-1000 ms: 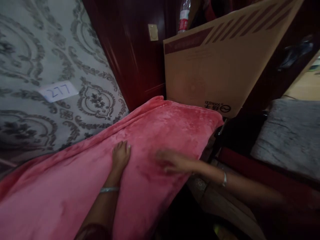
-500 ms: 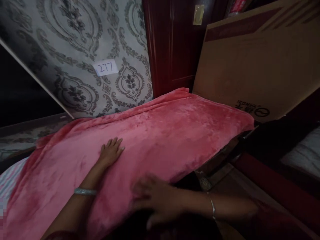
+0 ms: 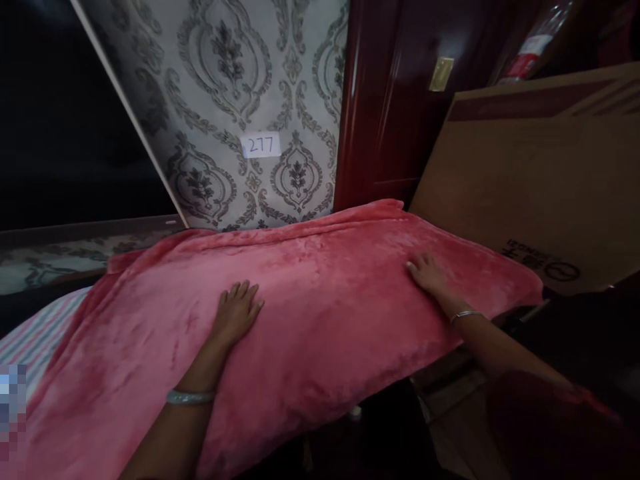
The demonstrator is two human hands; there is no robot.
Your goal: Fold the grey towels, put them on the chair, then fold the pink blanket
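Nearest, a dark red sleeve (image 3: 555, 427) covered the upper part of the right arm, and a thin silver bracelet (image 3: 466, 315) circled the right wrist. A thicker, pale bangle (image 3: 190, 397) sat around the left forearm. Just beyond it the left hand (image 3: 236, 312) lay palm down on a pink plush blanket (image 3: 310, 320), its fingers released and slightly spread. The right hand (image 3: 429, 273), a little blurred at the fingertips, reached farther out over the blanket's right part, its fingers loose and extended; whether its whole palm pressed down, one could not tell.

The blanket spread across the middle of the view, under both hands, its near edge hanging above a dark gap and its far edge folded into a long ridge along the wall. At its left end a striped cloth (image 3: 47, 323) showed from beneath.

Behind the right end leaned a printed cardboard box (image 3: 530, 167). Farther back stood damask wallpaper (image 3: 227, 60) with a paper label (image 3: 261, 145) reading 277, a black screen (image 3: 75, 127) to its left, and a dark red wooden panel (image 3: 375, 120) bearing a brass-coloured plate (image 3: 441, 74). A clear plastic bottle (image 3: 534, 48) tilted above the box's upper edge.
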